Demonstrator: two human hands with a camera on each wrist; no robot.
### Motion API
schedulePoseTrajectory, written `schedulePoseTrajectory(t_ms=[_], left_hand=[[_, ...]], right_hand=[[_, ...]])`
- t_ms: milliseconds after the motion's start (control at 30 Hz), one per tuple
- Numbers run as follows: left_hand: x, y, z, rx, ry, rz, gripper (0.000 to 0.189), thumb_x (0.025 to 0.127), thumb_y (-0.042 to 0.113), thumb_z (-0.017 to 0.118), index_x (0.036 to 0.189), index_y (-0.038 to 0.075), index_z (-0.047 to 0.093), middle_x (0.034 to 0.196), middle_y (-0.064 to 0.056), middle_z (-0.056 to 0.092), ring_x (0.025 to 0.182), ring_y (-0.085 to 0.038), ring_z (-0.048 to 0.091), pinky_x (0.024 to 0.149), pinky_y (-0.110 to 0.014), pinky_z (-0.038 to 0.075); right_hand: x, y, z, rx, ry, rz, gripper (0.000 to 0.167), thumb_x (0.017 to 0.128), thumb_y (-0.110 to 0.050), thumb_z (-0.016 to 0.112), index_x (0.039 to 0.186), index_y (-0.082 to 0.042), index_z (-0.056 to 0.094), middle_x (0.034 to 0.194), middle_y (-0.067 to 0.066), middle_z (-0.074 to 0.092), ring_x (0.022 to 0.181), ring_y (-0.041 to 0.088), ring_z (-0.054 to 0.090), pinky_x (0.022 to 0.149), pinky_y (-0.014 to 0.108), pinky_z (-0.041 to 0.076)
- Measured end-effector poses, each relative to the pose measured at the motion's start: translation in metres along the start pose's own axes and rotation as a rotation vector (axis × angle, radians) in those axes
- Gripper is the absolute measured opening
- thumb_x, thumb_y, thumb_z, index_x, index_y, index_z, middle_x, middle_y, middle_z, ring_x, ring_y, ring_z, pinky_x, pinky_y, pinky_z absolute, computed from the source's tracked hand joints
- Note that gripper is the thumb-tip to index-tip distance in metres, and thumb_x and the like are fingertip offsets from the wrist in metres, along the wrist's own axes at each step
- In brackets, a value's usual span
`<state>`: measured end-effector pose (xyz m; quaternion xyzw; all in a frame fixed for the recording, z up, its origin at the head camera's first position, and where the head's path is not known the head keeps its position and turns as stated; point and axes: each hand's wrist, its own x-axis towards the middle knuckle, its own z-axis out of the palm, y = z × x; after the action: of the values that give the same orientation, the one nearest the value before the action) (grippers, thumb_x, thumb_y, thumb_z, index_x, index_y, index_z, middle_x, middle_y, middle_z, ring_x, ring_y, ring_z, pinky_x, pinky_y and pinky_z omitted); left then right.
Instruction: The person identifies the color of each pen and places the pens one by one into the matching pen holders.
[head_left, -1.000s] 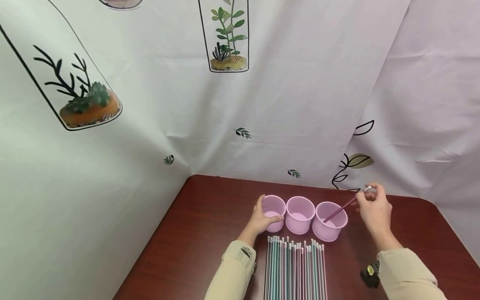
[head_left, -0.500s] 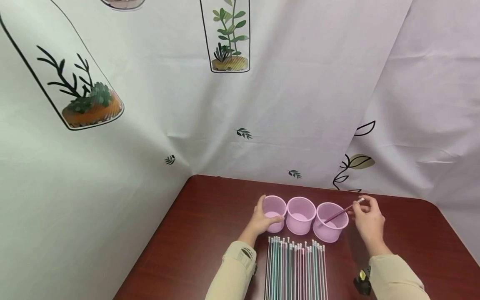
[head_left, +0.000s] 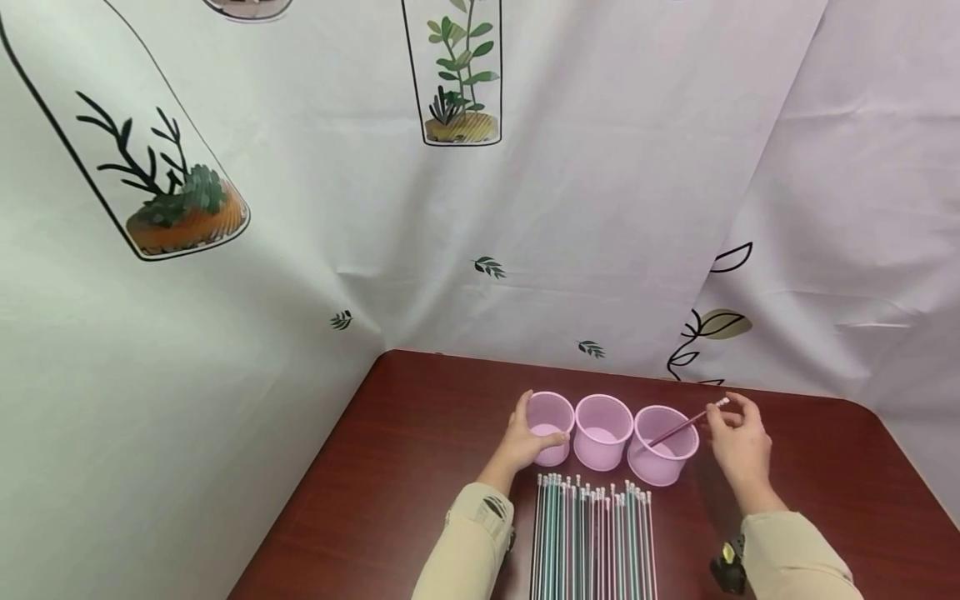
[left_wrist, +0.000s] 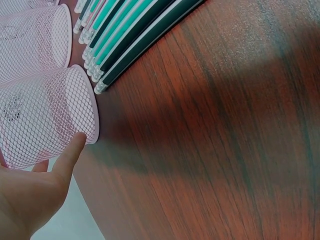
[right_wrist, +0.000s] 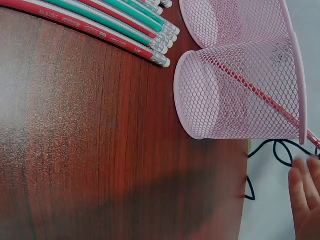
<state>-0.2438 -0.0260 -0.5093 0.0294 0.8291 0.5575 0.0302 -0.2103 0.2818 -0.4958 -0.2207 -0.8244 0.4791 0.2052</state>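
My left hand (head_left: pixel 522 439) grips the leftmost pink mesh pen cup (head_left: pixel 551 454), thumb across its front and fingers at its far left side. In the left wrist view one fingertip touches the mesh near the cup's base ring. The middle pen cup (head_left: pixel 597 454) and the right pen cup (head_left: pixel 656 469) stand beside it in a row. A red pencil (right_wrist: pixel 267 97) leans inside the right cup, its shaft over the rim. My right hand (head_left: pixel 741 450) pinches its white eraser end between thumb and index finger; the other fingers show apart from the shaft in the right wrist view.
Several red, green and black striped pencils (head_left: pixel 592 542) lie side by side in front of the cups, eraser ends toward them. The dark red wooden table (head_left: pixel 375 500) ends at a white printed curtain (head_left: pixel 600 208) behind. A black and yellow device (head_left: pixel 727 567) is by the right sleeve.
My right hand has come down and left toward the right cup, lowering the pencil's eraser end to the rim side. My left hand has kept its hold on the left cup.
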Motion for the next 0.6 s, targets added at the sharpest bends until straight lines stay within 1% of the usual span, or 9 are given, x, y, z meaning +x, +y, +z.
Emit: schedulePoseTrajectory(t_ms=[67,167,233,300,367,433,500,567,600], left_hand=[[0.000,0.000,0.000,0.005,-0.001,-0.001,0.101,0.064,0.025,0.085,0.145,0.019,0.024,0.136,-0.023,0.036,0.118,-0.042,0.043,0.095,-0.057,0.035],[0.000,-0.001,0.000,0.015,0.002,0.011,0.101,0.064,0.024,0.085,0.145,0.017,0.025,0.135,-0.025,0.036,0.116,-0.043,0.043,0.094,-0.058,0.036],[0.000,-0.001,0.000,0.020,0.000,0.014,0.102,0.064,0.024,0.085,0.145,0.017,0.024,0.135,-0.025,0.036,0.116,-0.043,0.044,0.094,-0.057,0.036],[0.000,-0.001,0.000,0.021,0.003,0.021,0.101,0.063,0.024,0.085,0.144,0.016,0.025,0.135,-0.025,0.037,0.116,-0.043,0.044,0.093,-0.058,0.036],[0.001,-0.001,-0.001,0.019,0.001,0.019,0.101,0.064,0.024,0.085,0.145,0.016,0.025,0.135,-0.025,0.037,0.116,-0.042,0.044,0.094,-0.057,0.036],[0.000,0.000,-0.001,0.016,0.002,0.021,0.101,0.063,0.024,0.085,0.144,0.016,0.025,0.135,-0.025,0.037,0.116,-0.042,0.044,0.094,-0.058,0.036],[0.000,0.001,-0.002,0.012,0.000,0.020,0.101,0.064,0.023,0.085,0.144,0.016,0.025,0.135,-0.025,0.037,0.116,-0.042,0.044,0.094,-0.057,0.036],[0.000,0.001,-0.002,0.010,-0.002,0.018,0.101,0.064,0.023,0.085,0.144,0.016,0.025,0.134,-0.025,0.037,0.116,-0.043,0.044,0.094,-0.058,0.036],[0.000,0.001,-0.002,0.009,-0.003,0.016,0.101,0.064,0.023,0.085,0.145,0.016,0.025,0.135,-0.025,0.037,0.116,-0.043,0.043,0.094,-0.058,0.036]], right_hand=[[-0.012,-0.021,-0.009,-0.038,0.029,0.012,0.055,0.091,-0.040,0.053,0.134,-0.008,0.039,0.101,0.011,0.063,0.060,-0.015,0.045,0.064,0.025,0.042],[-0.022,-0.038,-0.018,-0.052,0.101,0.021,0.050,0.089,-0.041,0.054,0.127,-0.010,0.041,0.086,-0.001,0.056,0.060,-0.010,0.039,0.063,0.029,0.033],[-0.026,-0.044,-0.022,-0.054,0.126,-0.017,0.038,0.089,-0.038,0.054,0.115,-0.012,0.048,0.077,-0.009,0.050,0.060,-0.004,0.040,0.061,0.028,0.033],[-0.031,-0.047,-0.026,-0.081,0.101,-0.097,0.027,0.089,-0.034,0.056,0.102,-0.011,0.054,0.071,-0.012,0.049,0.060,0.001,0.042,0.057,0.026,0.033],[-0.039,-0.049,-0.028,-0.108,0.008,-0.210,0.017,0.089,-0.028,0.057,0.092,-0.011,0.058,0.067,-0.010,0.051,0.057,0.003,0.044,0.053,0.023,0.035],[-0.049,-0.048,-0.028,-0.124,-0.152,-0.286,0.013,0.089,-0.022,0.059,0.086,-0.009,0.061,0.066,-0.005,0.055,0.055,0.005,0.046,0.050,0.022,0.038],[-0.060,-0.045,-0.027,-0.106,-0.350,-0.297,0.012,0.089,-0.016,0.059,0.087,-0.005,0.062,0.065,0.001,0.056,0.053,0.008,0.049,0.049,0.024,0.042],[-0.068,-0.038,-0.024,-0.081,-0.553,-0.264,0.014,0.089,-0.015,0.059,0.088,-0.001,0.061,0.064,0.004,0.056,0.051,0.011,0.051,0.048,0.026,0.045],[-0.072,-0.033,-0.022,-0.094,-0.629,-0.246,0.015,0.088,-0.015,0.060,0.087,-0.001,0.060,0.063,0.005,0.056,0.051,0.012,0.052,0.048,0.026,0.046]])
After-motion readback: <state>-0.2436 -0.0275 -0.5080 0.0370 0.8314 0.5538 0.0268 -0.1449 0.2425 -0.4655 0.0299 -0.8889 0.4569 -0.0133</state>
